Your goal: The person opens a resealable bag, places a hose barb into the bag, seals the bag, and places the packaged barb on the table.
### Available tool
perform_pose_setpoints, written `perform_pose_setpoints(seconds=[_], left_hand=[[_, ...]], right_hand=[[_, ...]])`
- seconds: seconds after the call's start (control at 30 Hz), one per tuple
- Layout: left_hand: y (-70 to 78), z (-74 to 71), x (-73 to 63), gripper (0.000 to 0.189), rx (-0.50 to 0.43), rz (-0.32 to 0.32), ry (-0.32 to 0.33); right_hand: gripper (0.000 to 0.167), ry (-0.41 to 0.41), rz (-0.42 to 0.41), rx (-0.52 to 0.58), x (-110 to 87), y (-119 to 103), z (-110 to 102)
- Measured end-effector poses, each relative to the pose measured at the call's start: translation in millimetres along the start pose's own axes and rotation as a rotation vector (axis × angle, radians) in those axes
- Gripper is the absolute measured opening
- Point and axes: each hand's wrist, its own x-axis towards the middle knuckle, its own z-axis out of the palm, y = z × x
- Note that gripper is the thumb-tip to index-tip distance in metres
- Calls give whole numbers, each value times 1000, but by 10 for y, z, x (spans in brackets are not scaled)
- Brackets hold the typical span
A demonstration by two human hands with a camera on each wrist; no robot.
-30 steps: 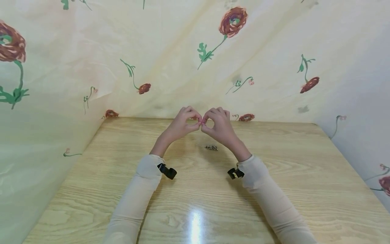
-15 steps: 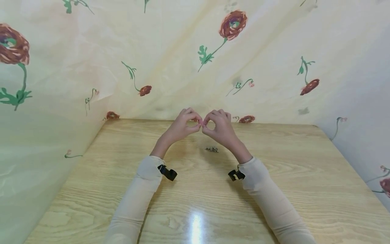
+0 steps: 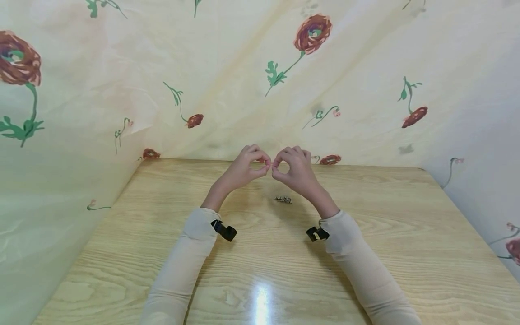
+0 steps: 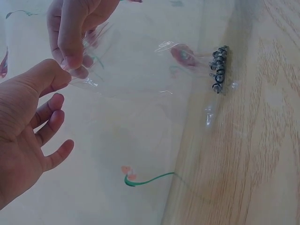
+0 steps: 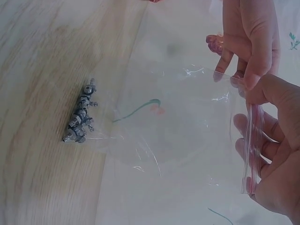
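A clear zip-lock bag (image 5: 183,131) hangs from both hands by its ribbed zip edge. Small metal screws or similar hardware (image 4: 219,69) lie gathered along its bottom; in the head view this dark cluster (image 3: 283,199) is seen over the table, though the film hardly shows. My left hand (image 3: 241,169) pinches one top corner between thumb and index finger. Close beside it, my right hand (image 3: 296,169) pinches the same edge, its other fingers behind the zip strip (image 5: 253,150) in the right wrist view. A tiny gap separates the two hands' fingertips in the head view.
The wood-grain table (image 3: 260,262) spreads beneath both forearms. A flower-printed sheet (image 3: 227,67) rises behind its far edge and at the sides. Black straps (image 3: 223,230) are fastened at both sleeve cuffs.
The right hand has shifted slightly rightward, and a narrow gap has appeared between the two hands' fingertips. Both hands keep their pinch, and the bag hangs almost unmoved.
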Motion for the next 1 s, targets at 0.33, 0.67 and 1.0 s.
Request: perform_pose_setpoints(seconds=[0.33, 0.67, 1.0], left_hand=[[-2, -8, -4, 5, -5, -10, -11], [-20, -31, -8, 4, 5, -2, 1], [-26, -19, -2, 4, 72, 32, 34]], right_hand=[[5, -10, 7, -11, -7, 27, -44], [6, -8, -20, -5, -8, 89, -79], [9, -6, -65, 50, -7, 199, -83]])
